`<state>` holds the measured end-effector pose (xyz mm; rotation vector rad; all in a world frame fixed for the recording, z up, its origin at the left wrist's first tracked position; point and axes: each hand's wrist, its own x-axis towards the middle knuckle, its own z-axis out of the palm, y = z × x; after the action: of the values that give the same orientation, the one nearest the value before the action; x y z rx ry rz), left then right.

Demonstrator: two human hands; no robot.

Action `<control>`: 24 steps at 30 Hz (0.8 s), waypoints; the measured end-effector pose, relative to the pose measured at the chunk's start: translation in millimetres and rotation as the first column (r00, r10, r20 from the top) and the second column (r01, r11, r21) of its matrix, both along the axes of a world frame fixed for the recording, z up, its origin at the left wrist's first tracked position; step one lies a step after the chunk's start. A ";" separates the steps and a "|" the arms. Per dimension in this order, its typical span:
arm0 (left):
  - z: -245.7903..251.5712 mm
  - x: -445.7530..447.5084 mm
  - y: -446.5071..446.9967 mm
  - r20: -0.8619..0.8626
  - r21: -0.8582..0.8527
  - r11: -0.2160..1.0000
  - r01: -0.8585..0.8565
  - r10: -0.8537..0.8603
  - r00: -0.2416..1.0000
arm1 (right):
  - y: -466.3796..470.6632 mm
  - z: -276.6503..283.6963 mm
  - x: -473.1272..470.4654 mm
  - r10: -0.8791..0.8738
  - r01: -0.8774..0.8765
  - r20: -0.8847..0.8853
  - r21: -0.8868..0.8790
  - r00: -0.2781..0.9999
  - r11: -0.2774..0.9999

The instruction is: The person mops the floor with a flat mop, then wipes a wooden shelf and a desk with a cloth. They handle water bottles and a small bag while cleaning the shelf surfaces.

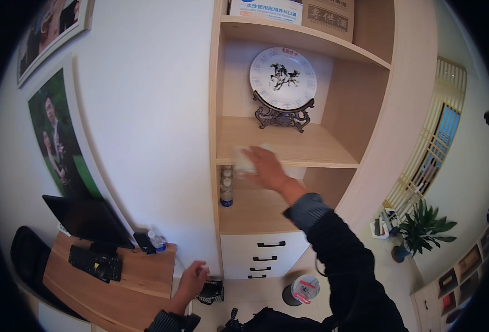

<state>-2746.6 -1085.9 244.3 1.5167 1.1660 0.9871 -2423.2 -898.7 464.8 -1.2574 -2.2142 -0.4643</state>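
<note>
My right hand (265,169) is at the front edge of a wooden shelf board (319,159), reaching up across the cabinet. A pale, whitish cloth (244,161), blurred, is under its fingers at the left part of that edge. Behind it on the same board stands a decorative plate (284,78) with a galloping horse design, resting in a dark carved stand (284,118). Below the cloth, at the left of the lower compartment, are clear plastic bottles (226,193). My left hand (192,276) hangs low beside the desk, fingers loosely bent, with nothing visible in it.
At left, a wooden desk (145,286) bears a monitor (88,222), a keyboard (95,263) and a bottle (157,241). Framed photographs (64,141) are on the wall. Below the white drawers (244,253) stands a waste bin (294,292). A potted plant (425,228) is at right.
</note>
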 end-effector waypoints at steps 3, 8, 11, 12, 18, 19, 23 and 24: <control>47.7 14.8 44.7 -0.070 0.307 0.951 -0.039 0.063 0.996 | 13.8 0.5 -65.5 0.022 -0.021 0.014 -0.056 1.000 0.998; 134.7 32.0 82.6 -0.040 0.657 0.748 -0.093 0.157 0.987 | 15.8 6.8 -51.0 0.050 -0.062 -0.073 -0.163 0.996 0.985; 181.4 38.8 96.7 -0.078 0.774 0.626 -0.091 0.238 0.968 | 12.0 5.9 4.2 -0.048 0.011 -0.166 -0.216 0.985 0.976; 196.7 40.1 101.6 -0.081 0.810 0.580 -0.082 0.250 0.965 | 9.6 6.2 27.5 -0.086 0.036 -0.211 -0.227 0.974 0.973; 282.2 46.5 127.4 -0.112 0.967 0.254 0.008 0.400 0.909 | -36.4 26.6 206.3 -0.563 0.457 -0.288 -0.359 0.775 0.814; 293.7 50.3 131.6 -0.128 0.979 0.198 0.045 0.431 0.893 | -41.1 29.5 225.9 -0.651 0.571 -0.197 -0.341 0.733 0.746; 341.8 69.0 158.8 -0.178 0.973 -0.026 0.228 0.542 0.821 | -33.6 28.2 241.5 -0.757 0.749 0.051 -0.204 0.651 0.630; 353.2 75.4 168.3 -0.192 0.956 -0.077 0.282 0.562 0.805 | -27.9 27.9 231.9 -0.740 0.722 0.014 -0.237 0.672 0.650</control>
<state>-2671.2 -917.7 597.5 3.2215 0.8555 1.9105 -2191.3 -926.6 492.7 -2.2661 -1.6177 -0.4421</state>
